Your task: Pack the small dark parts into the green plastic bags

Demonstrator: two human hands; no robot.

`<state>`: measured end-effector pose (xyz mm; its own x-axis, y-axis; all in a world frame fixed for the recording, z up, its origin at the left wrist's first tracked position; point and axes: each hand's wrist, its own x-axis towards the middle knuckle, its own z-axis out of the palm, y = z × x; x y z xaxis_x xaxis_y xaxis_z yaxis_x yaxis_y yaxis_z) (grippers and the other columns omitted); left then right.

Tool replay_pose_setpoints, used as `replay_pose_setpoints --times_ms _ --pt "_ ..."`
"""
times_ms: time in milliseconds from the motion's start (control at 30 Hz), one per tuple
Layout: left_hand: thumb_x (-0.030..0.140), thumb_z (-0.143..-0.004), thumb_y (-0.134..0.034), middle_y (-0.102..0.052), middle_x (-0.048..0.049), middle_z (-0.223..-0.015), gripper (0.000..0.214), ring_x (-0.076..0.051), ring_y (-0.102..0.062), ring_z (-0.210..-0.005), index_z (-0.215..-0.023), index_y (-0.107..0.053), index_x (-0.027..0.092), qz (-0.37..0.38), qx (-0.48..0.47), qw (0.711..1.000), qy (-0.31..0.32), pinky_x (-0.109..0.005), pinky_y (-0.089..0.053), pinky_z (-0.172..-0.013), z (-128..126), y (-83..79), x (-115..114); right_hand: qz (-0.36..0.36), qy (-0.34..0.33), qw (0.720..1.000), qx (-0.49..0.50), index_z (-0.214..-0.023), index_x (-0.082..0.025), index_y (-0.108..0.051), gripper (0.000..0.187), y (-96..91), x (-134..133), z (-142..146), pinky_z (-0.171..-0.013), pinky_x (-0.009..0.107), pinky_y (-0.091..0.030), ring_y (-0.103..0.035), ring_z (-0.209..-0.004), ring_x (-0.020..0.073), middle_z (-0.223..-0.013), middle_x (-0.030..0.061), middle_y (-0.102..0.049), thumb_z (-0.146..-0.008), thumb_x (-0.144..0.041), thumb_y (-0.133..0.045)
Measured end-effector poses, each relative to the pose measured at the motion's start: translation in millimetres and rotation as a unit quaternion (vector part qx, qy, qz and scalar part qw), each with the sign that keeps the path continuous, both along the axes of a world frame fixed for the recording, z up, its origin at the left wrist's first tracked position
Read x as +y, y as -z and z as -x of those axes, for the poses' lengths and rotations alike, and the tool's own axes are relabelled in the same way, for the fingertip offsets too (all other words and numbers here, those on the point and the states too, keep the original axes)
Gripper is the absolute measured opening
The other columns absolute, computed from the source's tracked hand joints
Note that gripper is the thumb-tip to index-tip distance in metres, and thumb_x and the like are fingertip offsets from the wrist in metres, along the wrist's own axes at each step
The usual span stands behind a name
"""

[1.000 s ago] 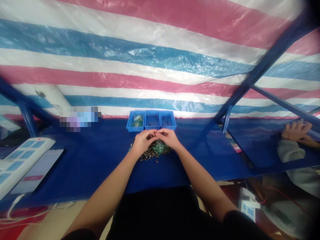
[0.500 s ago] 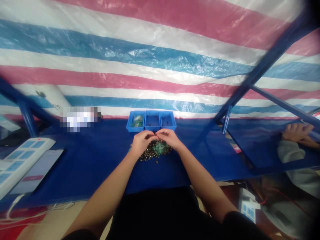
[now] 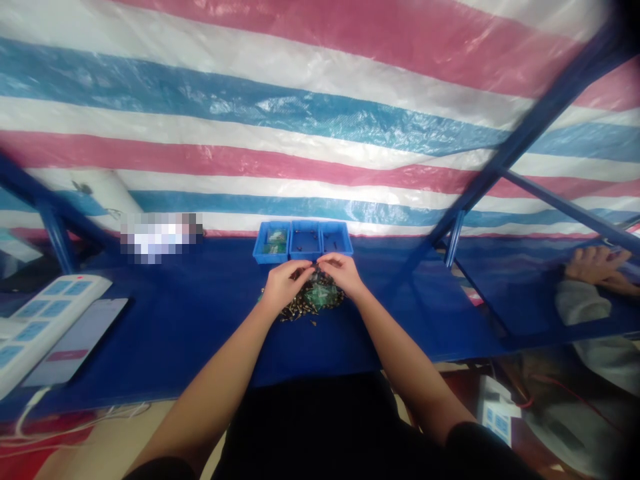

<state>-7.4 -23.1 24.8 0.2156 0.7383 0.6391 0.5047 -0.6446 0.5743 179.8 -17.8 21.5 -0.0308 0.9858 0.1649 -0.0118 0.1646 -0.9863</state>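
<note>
My left hand and my right hand meet over a heap of small dark and brassy parts with green pieces lying on the blue tabletop. Both hands have their fingers pinched together, fingertips nearly touching, around something too small to name. Just behind the hands stands a row of three small blue bins holding a few tiny parts; the left bin has greenish pieces in it.
A white power strip and a phone lie at the left of the table. Blue metal frame bars cross on the right. Another person's hand and a grey sleeve rest at the far right. A striped tarp hangs behind.
My hands stay pinched together over the heap; they have shifted very slightly, the right hand rising a little towards the bins. The other person's hand at the right edge moved slightly.
</note>
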Motion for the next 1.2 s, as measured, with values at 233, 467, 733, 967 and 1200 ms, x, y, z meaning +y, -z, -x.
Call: replay_pose_setpoints --times_ms 233,467,733,967,1200 --pt "0.038 -0.089 -0.061 -0.075 -0.0032 -0.091 0.023 -0.015 -0.067 -0.073 -0.099 -0.073 0.021 0.007 0.011 1.000 -0.006 -0.025 -0.054 -0.069 1.2 1.4 2.5 0.005 -0.005 1.000 0.009 -0.084 -0.017 -0.072 0.025 -0.9 0.5 -0.8 -0.066 0.028 -0.052 -0.063 -0.068 0.0149 -0.078 0.0037 -0.072 -0.070 -0.038 -0.074" --pt "0.038 -0.091 -0.057 -0.075 -0.0031 -0.090 0.023 -0.015 -0.067 -0.072 -0.095 -0.072 0.021 0.029 0.036 0.999 -0.012 -0.025 -0.053 -0.071 2.0 3.6 4.3 0.002 -0.030 1.000 0.008 -0.087 -0.018 -0.072 0.027 -3.2 -2.4 1.6 -0.068 0.029 -0.053 -0.064 -0.068 0.0150 -0.076 0.0030 -0.071 -0.070 -0.039 -0.075" --pt "0.037 -0.090 -0.057 -0.072 -0.0007 -0.079 0.022 -0.012 -0.063 -0.064 -0.096 -0.071 0.021 0.031 0.031 0.999 0.000 -0.022 -0.051 -0.064 2.9 8.4 5.2 -0.026 -0.044 0.998 -0.027 -0.092 -0.018 -0.073 0.031 8.4 0.5 -0.7 -0.075 0.031 -0.054 -0.067 -0.077 0.0160 -0.088 0.0058 -0.074 -0.072 -0.042 -0.074" --pt "0.035 -0.089 -0.056 -0.073 -0.0009 -0.081 0.019 -0.015 -0.066 -0.071 -0.096 -0.070 0.023 0.017 0.115 0.993 0.023 -0.024 -0.049 -0.064 6.1 3.1 7.3 -0.040 -0.033 0.996 -0.076 -0.093 -0.018 -0.074 0.029 11.4 4.2 -4.4 -0.075 0.031 -0.054 -0.067 -0.076 0.0161 -0.089 0.0064 -0.074 -0.075 -0.040 -0.072" --pt "0.034 -0.090 -0.055 -0.071 0.0002 -0.076 0.020 -0.015 -0.065 -0.067 -0.101 -0.069 0.024 0.016 0.156 0.988 -0.006 -0.024 -0.047 -0.062 5.7 1.5 8.0 -0.043 -0.031 0.994 -0.094 -0.090 -0.018 -0.074 0.027 5.4 1.8 -3.7 -0.071 0.029 -0.054 -0.066 -0.073 0.0154 -0.087 0.0055 -0.073 -0.075 -0.041 -0.071"
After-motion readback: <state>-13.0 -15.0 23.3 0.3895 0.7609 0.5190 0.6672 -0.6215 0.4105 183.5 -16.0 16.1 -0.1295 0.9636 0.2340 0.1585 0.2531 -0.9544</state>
